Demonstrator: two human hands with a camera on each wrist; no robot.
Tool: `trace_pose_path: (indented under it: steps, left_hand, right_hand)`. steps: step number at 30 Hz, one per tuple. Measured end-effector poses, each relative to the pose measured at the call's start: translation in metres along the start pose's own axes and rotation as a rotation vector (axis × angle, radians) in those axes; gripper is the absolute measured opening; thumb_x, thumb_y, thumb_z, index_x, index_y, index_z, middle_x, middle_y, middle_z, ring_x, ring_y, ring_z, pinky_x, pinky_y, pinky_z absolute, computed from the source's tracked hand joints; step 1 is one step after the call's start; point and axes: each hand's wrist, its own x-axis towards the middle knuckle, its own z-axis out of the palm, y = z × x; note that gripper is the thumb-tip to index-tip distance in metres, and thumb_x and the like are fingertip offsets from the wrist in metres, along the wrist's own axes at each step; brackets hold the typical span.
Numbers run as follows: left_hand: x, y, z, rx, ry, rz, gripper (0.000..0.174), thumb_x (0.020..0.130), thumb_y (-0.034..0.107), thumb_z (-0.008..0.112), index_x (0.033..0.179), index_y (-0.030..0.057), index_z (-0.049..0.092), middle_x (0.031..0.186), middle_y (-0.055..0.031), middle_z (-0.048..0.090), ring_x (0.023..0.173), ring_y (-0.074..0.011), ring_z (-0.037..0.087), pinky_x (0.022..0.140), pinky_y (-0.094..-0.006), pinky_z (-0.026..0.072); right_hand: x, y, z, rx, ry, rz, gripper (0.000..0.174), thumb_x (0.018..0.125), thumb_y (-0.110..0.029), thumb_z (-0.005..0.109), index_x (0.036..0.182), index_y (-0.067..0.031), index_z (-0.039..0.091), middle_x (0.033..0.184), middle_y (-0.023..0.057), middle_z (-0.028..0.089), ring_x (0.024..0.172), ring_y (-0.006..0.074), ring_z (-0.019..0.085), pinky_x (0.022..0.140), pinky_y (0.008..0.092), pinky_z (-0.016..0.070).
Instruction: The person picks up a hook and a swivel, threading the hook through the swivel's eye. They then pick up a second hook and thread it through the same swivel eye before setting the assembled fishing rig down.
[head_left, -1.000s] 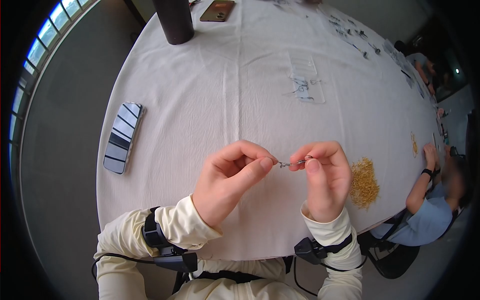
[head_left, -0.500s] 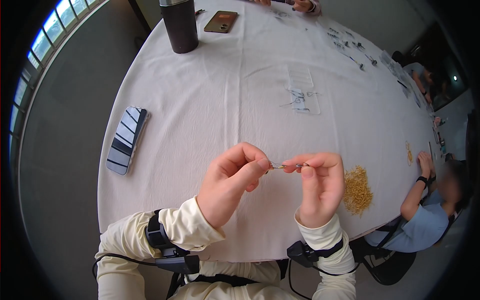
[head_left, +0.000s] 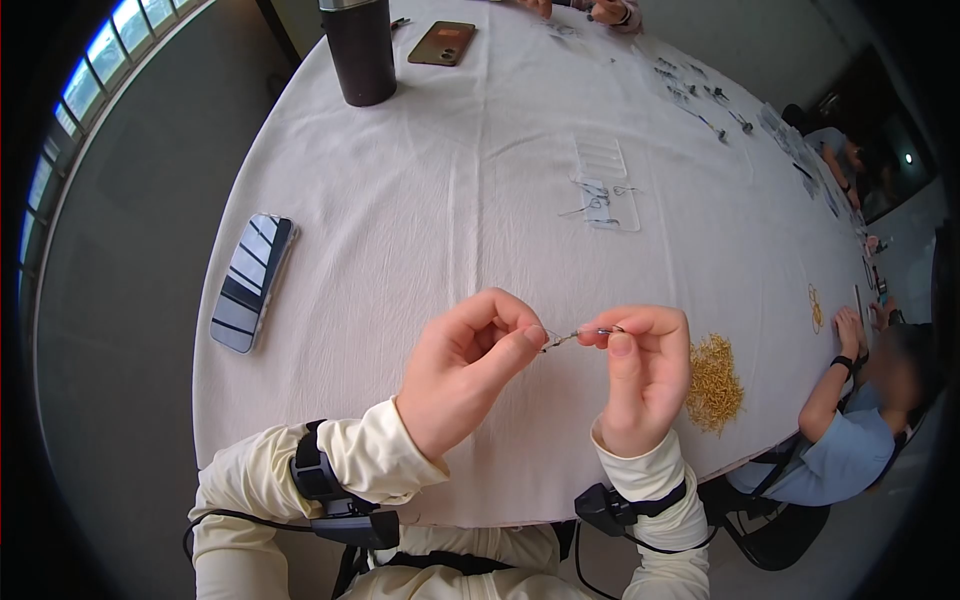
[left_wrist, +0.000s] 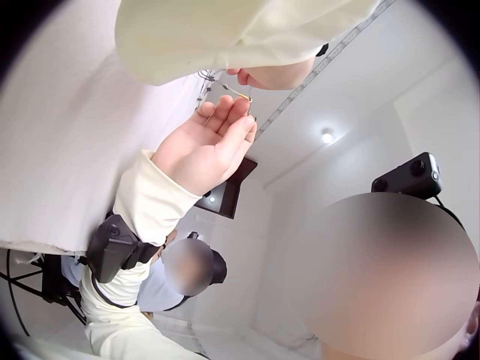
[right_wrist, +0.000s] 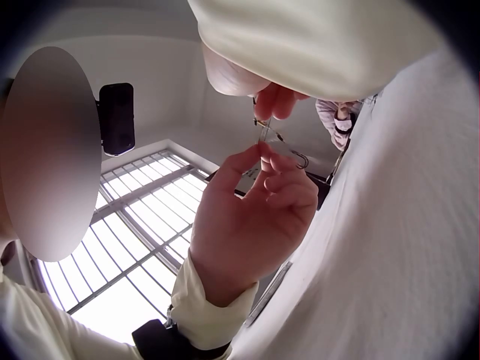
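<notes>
Between the two hands runs a thin strand with small metal fittings [head_left: 565, 339], just above the table. The left hand [head_left: 460, 375] pinches its left end between thumb and forefinger. At the other end, the right hand [head_left: 642, 375] pinches a small dark metal part, partly covered by the fingertips. A curved hook [right_wrist: 302, 159] shows beside the left hand [right_wrist: 255, 210] in the right wrist view. In the left wrist view, the right hand [left_wrist: 202, 154] has its palm side in view, with a yellowish piece of the strand [left_wrist: 241, 95] by its fingertips.
A pile of small golden pieces [head_left: 715, 385] lies right of the right hand. Ahead is a clear plastic case [head_left: 622, 215] with hooks and wires. A phone [head_left: 252, 285] lies at left; a dark tumbler [head_left: 362, 60] and another phone [head_left: 442, 44] stand farther back. People sit around the table.
Compared with a second ago, the hands are slightly farther apart and more of the strand shows between them. The head view has shifted, bringing the tumbler and a far person's hands further into view.
</notes>
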Motion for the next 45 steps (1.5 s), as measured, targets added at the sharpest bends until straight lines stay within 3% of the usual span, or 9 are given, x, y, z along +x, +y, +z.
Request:
trace_pose_path:
  steps: [7,15,30,34,39,41,42,44,45]
  left_hand:
    - [0.001,0.004,-0.002,-0.022,0.013,-0.093,0.01,0.096,0.014,0.055,0.092,0.0051,0.057,0.081,0.0017,0.054,0.07,-0.006,0.043,0.063,-0.0229,0.036]
    - [0.003,0.005,-0.003,-0.183,0.065,-0.222,0.012,0.092,0.016,0.053,0.09,0.0056,0.06,0.073,0.003,0.051,0.066,-0.0055,0.042,0.062,-0.0216,0.0369]
    - [0.002,0.005,-0.002,-0.096,0.03,-0.166,0.007,0.095,0.011,0.053,0.09,0.0061,0.056,0.08,0.0007,0.052,0.068,-0.0066,0.042,0.063,-0.0227,0.0358]
    - [0.003,0.004,-0.002,-0.035,0.016,-0.061,0.009,0.096,0.013,0.055,0.092,0.0056,0.057,0.083,0.0007,0.055,0.07,-0.0054,0.044,0.063,-0.0227,0.0367]
    - [0.005,0.01,-0.004,0.041,-0.002,0.048,0.005,0.094,0.008,0.057,0.091,0.004,0.059,0.088,0.0001,0.057,0.071,-0.0051,0.045,0.064,-0.0228,0.0376]
    - [0.007,0.011,-0.008,0.357,-0.005,0.259,0.001,0.09,0.002,0.06,0.09,0.0026,0.061,0.09,-0.0019,0.057,0.07,-0.006,0.044,0.066,-0.0231,0.0385]
    - [0.008,0.013,-0.008,0.358,-0.01,0.256,0.001,0.09,0.002,0.06,0.09,0.0026,0.061,0.09,-0.0019,0.057,0.07,-0.006,0.044,0.066,-0.0231,0.0385]
    - [0.009,0.021,-0.006,0.581,0.02,0.515,0.005,0.08,0.003,0.067,0.083,0.0045,0.063,0.082,-0.0021,0.054,0.062,-0.0073,0.046,0.06,-0.023,0.038]
    - [0.008,0.026,-0.005,0.581,0.015,0.513,0.005,0.08,0.003,0.067,0.083,0.0045,0.063,0.082,-0.0021,0.054,0.062,-0.0073,0.046,0.06,-0.023,0.038]
  right_hand:
    - [0.001,-0.001,0.001,-0.029,-0.026,-0.002,0.01,0.097,0.002,0.047,0.106,0.0002,0.043,0.097,0.0187,0.065,0.088,0.0205,0.065,0.083,0.0342,0.0544]
    - [0.003,0.003,-0.004,-0.283,-0.077,-0.198,0.013,0.094,0.005,0.049,0.105,0.0,0.044,0.095,0.0182,0.066,0.085,0.0194,0.064,0.078,0.0312,0.0526]
    - [0.001,0.002,0.0,0.011,-0.044,-0.024,0.01,0.099,-0.002,0.047,0.107,0.0003,0.043,0.098,0.019,0.065,0.088,0.0194,0.065,0.083,0.0323,0.0547]
    - [0.001,0.002,0.001,0.011,-0.041,-0.035,0.009,0.099,-0.002,0.047,0.108,0.0003,0.043,0.097,0.018,0.064,0.086,0.0188,0.064,0.082,0.0318,0.0547]
    - [0.002,0.004,-0.004,-0.037,-0.066,-0.016,0.007,0.098,-0.002,0.05,0.104,-0.0005,0.047,0.099,0.0133,0.059,0.089,0.0154,0.057,0.082,0.0281,0.0477]
    - [0.003,0.005,-0.002,0.029,-0.065,0.037,0.007,0.098,-0.002,0.051,0.104,-0.0007,0.048,0.1,0.0125,0.059,0.09,0.0151,0.056,0.083,0.0276,0.046]
    - [0.003,0.005,-0.001,0.096,-0.069,0.089,0.007,0.098,-0.003,0.052,0.103,-0.001,0.048,0.101,0.0118,0.059,0.091,0.0147,0.055,0.083,0.0272,0.0443]
    - [0.002,0.004,-0.001,0.13,-0.064,0.137,0.008,0.098,-0.004,0.053,0.104,-0.0012,0.048,0.101,0.0112,0.059,0.091,0.0145,0.055,0.084,0.0272,0.0442]
    - [0.003,0.004,-0.001,0.164,-0.067,0.183,0.009,0.098,-0.006,0.054,0.104,-0.0014,0.049,0.101,0.0107,0.059,0.091,0.0143,0.055,0.085,0.0273,0.0441]
